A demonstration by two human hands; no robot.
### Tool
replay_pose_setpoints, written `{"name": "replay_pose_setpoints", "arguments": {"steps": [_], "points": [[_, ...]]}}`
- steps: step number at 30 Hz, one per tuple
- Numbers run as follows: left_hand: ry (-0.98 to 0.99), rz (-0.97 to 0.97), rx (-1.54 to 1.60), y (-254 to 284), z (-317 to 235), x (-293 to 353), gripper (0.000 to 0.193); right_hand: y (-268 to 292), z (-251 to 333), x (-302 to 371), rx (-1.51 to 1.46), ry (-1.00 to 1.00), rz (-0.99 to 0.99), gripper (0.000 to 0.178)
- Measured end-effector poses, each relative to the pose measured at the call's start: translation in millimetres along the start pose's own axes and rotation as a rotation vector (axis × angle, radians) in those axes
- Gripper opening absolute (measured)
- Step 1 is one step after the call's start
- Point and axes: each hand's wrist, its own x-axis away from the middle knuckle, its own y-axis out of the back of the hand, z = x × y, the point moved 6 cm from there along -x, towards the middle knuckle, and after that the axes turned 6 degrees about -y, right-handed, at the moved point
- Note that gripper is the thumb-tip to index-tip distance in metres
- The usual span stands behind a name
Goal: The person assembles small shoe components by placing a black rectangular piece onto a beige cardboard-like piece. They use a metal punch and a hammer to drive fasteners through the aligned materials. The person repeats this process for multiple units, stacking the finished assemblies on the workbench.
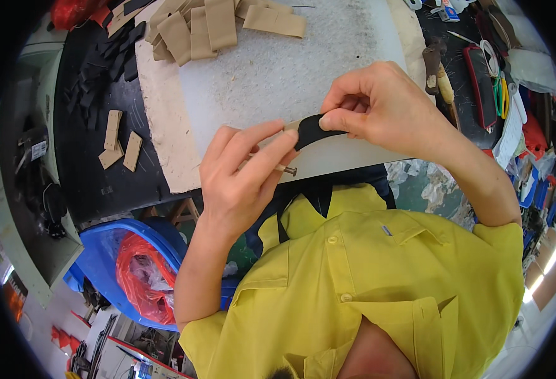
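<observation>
A short, curved black strip is stretched between my hands, close to the near edge of the white board. My left hand pinches its left end, where a bit of tan material shows beside the black. A thin rod-like tool with a metal tip also sticks out from under the left fingers. At the strip's other end, the thumb and bent fingers of my right hand are closed on it. Beyond the hands lie a heap of tan strips and one separate tan strip.
Black strips and several small tan pieces lie on the dark table to the left. A blue tub holding a red bag stands below. Wooden-handled tools, a dark red case and scissors lie at right.
</observation>
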Motion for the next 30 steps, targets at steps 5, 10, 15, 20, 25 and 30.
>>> {"name": "replay_pose_setpoints", "arguments": {"steps": [5,10,15,20,25,30], "points": [[-0.026,0.022,-0.036,-1,0,-1,0.043,-1,3,2,0.048,0.024,-0.045,0.014],[-0.024,0.019,-0.029,-1,-1,-2,0.035,-1,7,4,0.087,0.077,-0.075,0.013],[-0.024,0.02,-0.021,-2,1,0,0.036,-2,5,6,0.065,0.113,-0.099,0.013],[-0.023,0.016,-0.013,-2,1,2,0.036,-4,3,8,0.102,0.157,-0.134,0.013],[-0.009,0.021,-0.01,-2,1,1,0.035,-5,3,9,0.127,0.198,-0.164,0.013],[-0.03,0.052,-0.061,-4,-2,1,0.035,-3,15,14,0.539,0.383,-0.296,0.018]]}}
